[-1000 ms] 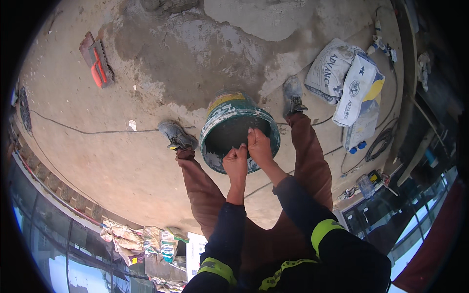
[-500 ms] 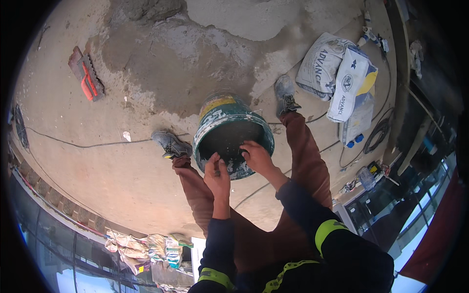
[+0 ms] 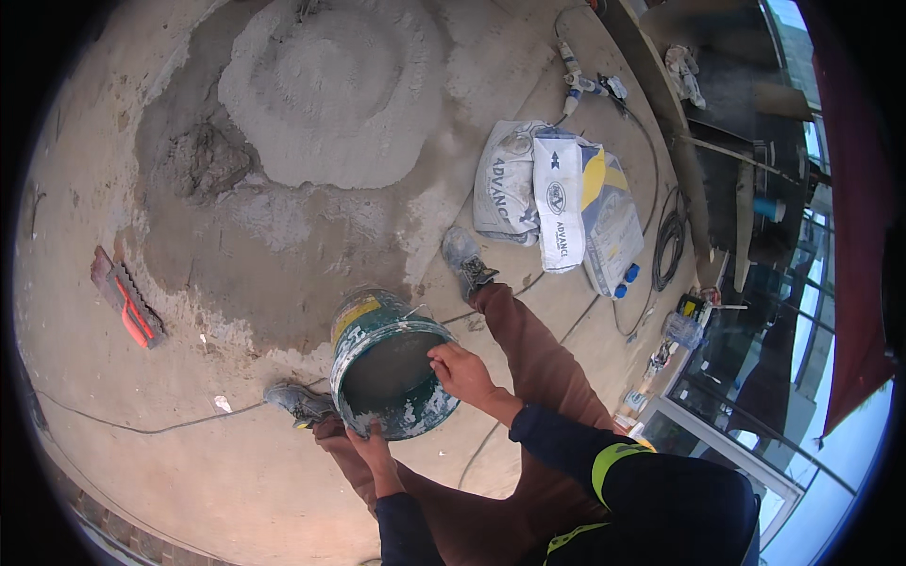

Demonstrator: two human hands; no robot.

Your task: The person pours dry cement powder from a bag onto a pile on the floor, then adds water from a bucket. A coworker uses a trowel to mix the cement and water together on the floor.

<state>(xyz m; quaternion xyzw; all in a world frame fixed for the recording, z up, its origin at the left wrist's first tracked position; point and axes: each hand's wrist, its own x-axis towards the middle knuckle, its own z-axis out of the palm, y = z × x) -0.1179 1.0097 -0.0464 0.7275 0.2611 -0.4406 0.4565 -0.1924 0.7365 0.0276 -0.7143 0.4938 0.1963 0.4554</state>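
Note:
A dark green bucket [image 3: 434,417], smeared with white and banded in yellow, sits between my feet. Its mouth is tilted toward me, and the inside is dark grey; I cannot tell how much it holds. My left hand [image 3: 374,451] grips the near rim, its thumb over the edge and its other fingers mostly hidden. At the right side of the rim, my right hand [image 3: 462,373] is closed with its fingers curled over the edge. A thin wire handle [image 3: 422,308] shows at the bucket's far right side.
Ahead lies a broad round heap of pale grey powder [image 3: 330,104], with a wet grey lump [image 3: 208,162] beside it. Notched trowels with a red handle [image 3: 135,321] lie at left. Paper bags [image 3: 563,203] stand at right, near a coiled cable [image 3: 670,250]. Another cable [image 3: 160,431] crosses the floor.
My left hand has gone from over the bucket's mouth to its near rim. My right hand has moved onto the right rim. The view has swung, showing more of the powder heap.

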